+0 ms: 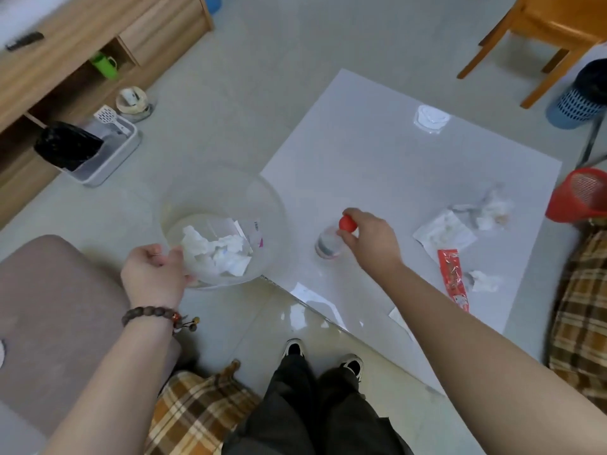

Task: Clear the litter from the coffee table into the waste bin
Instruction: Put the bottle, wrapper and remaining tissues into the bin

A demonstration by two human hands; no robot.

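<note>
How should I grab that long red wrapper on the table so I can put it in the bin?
Pinch the red wrapper at its near end, coming from above on your side of the coffee table. It lies flat and thin, pointing towards you, so a fingertip grip on that end probably lifts it easiest. The crumpled tissue sits close beside its middle, so avoid that side.

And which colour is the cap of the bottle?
Red cap, seen in the head view.

Waste bin (272,205): clear, holding crumpled tissues, which you grip at its rim beside the tabletop (377,152) | bottle (328,244): clear, red-capped, upright on tabletop, your fingers on its cap | red sachet (455,277), white wrapper (443,234), tissue wads (492,208): lying right of the bottle.
</note>
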